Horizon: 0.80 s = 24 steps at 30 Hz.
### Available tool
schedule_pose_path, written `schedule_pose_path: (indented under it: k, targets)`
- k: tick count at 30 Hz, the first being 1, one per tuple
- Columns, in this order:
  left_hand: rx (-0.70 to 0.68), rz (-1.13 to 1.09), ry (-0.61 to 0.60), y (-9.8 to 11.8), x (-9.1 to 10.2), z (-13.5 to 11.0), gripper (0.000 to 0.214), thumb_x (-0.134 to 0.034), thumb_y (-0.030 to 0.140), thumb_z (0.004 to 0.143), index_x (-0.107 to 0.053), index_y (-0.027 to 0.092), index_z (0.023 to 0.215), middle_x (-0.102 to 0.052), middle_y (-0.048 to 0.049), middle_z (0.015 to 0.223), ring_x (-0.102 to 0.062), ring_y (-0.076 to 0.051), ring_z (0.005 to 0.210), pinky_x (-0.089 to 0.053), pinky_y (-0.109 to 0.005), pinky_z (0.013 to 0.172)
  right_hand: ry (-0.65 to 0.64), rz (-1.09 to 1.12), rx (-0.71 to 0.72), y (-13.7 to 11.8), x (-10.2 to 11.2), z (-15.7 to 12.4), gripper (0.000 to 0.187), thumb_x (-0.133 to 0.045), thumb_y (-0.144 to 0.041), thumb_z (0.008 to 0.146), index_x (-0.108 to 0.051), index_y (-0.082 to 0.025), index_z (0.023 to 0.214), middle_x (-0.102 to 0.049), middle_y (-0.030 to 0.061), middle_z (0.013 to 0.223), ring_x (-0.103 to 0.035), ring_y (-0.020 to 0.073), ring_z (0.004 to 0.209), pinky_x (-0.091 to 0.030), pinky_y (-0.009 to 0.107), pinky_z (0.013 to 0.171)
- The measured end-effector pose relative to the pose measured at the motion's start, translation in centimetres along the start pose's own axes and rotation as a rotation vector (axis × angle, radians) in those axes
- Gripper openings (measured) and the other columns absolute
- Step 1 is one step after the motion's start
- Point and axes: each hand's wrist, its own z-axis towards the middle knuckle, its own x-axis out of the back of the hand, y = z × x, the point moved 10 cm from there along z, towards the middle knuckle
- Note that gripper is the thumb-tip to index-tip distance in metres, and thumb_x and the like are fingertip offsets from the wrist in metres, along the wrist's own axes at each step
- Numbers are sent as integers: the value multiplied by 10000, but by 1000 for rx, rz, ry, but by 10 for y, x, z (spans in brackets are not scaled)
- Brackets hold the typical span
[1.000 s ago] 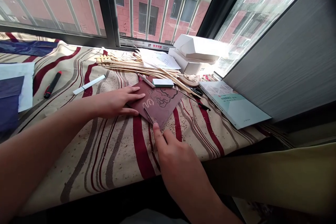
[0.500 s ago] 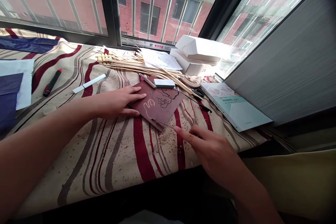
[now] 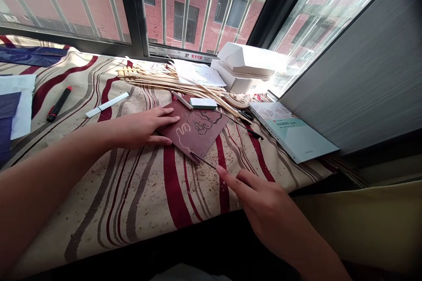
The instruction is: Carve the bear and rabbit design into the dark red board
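Head view, looking down along two bare forearms at a striped cloth (image 3: 148, 193) spread over a windowsill. Nearest, the right hand (image 3: 263, 202) is hovering low over the cloth, its fingers loosely spread and its index finger reaching forward. Its fingertip is meeting the end of a thin dark rod (image 3: 202, 160) that is slanting out from the lower corner of a dark maroon sheet (image 3: 198, 138); I cannot tell whether the hand is holding that rod. The left hand (image 3: 140, 128) is lying open and flat, pressing on the sheet's left side. The sheet is lying on the cloth among scattered pale shavings (image 3: 201, 184). It appears thin, light and fairly stiff, perhaps a rubber or lino carving block, and it seems likely to slide on the cloth unless pinned down. Its bare corners and edges look like the safest places to take hold. Its surface is showing a pale cut outline of a bear-like figure (image 3: 201, 122) beside a curled mark (image 3: 183, 131). Just beyond it, a white eraser (image 3: 203, 103) and a pen (image 3: 180, 100) are lying before a bundle of thin wooden strips (image 3: 171, 83). To the right, a pale green book (image 3: 293, 134) is resting, while white boxes (image 3: 245, 70) are standing against a barred window (image 3: 138, 9).
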Motion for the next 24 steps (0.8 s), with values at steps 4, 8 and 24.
schedule_pose_path:
  k: [4,8,24]
  targets:
    - [-29,-5,16,0,1,0,1040,-418,959,970,-432,293,1768,-229,-140,1884,-254,-430,1735,-253,-574,1415,6,-79,9,-2,-2,-2,629,-387,50,966,-725,-67,1483,-693,58,861,-635,151,612,-526,250,568]
    - [-28,-21,11,-1,1,0,991,-462,907,993,-442,286,1765,-222,-144,1884,-242,-436,1738,-254,-602,1411,-24,-90,38,3,1,3,625,-405,38,974,-730,-102,1488,-693,40,872,-619,147,600,-479,262,550]
    - [5,-16,-8,-4,1,-3,943,-452,885,1020,-415,321,1774,-202,-85,1896,-232,-415,1745,-252,-565,1420,-30,-91,44,21,4,-2,616,-415,35,990,-732,-137,1489,-693,20,877,-607,135,615,-463,250,564]
